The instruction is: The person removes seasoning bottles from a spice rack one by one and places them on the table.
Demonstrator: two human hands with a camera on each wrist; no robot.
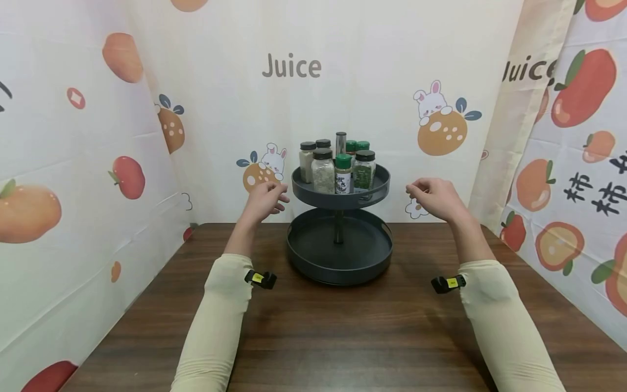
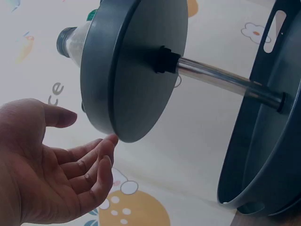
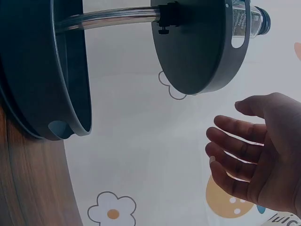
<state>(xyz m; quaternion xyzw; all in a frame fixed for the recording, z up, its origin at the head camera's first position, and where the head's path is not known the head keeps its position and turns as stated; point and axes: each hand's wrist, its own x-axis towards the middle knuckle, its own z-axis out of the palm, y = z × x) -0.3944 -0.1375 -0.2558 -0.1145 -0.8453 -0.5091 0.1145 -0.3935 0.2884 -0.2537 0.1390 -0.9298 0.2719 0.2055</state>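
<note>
A dark grey two-tier rack stands at the back of the table, its upper tray (image 1: 313,197) joined to the lower tray (image 1: 338,269) by a metal post (image 2: 211,75). Several spice jars crowd the upper tray, among them a black-capped jar (image 1: 323,174), a green-capped jar (image 1: 343,179) and a jar of green herbs (image 1: 363,174). My left hand (image 1: 266,201) hovers by the upper tray's left side, fingers loosely bent with nothing in them. Off to the tray's right, my right hand (image 1: 436,198) hangs in the air, also holding nothing, its fingers relaxed in the right wrist view.
The rack rests on a brown wooden table (image 1: 343,337). Printed curtains (image 1: 372,65) with fruit and rabbits rise behind it and along both sides. The lower tray holds no jars. Each wrist carries a small black camera (image 1: 262,279).
</note>
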